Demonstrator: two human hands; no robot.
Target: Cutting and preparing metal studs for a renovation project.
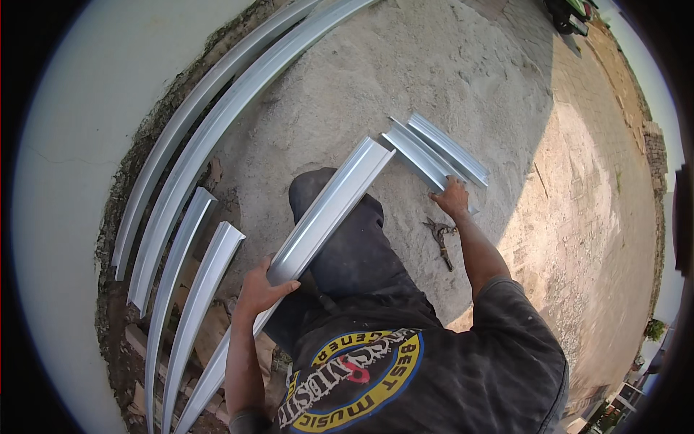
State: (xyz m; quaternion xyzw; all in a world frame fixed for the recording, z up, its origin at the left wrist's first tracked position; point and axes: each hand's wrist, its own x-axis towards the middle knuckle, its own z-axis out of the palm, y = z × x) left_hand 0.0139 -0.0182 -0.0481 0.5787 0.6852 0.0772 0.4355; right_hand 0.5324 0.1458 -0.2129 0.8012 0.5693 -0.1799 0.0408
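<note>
A long silver metal channel [332,205] slants across my lap, its far end beyond my knees. My left hand [262,291] is wrapped around it, thumb on top, near my left thigh. To the right, my right hand [453,200] grips the near end of a short metal channel [418,157], which lies on the sandy ground. Beside that piece, a little farther right, is another short channel [450,150]. Just below my right hand, a hand tool [440,242] like snips or pliers lies on the sand.
Several long metal channels [194,130] lie along the white wall [72,145] on my left. Some shorter channel ends [210,269] and broken rubble [137,336] are nearer. Sunlit paving [578,239] spreads to the right. Part of a vehicle [571,18] shows at the far right.
</note>
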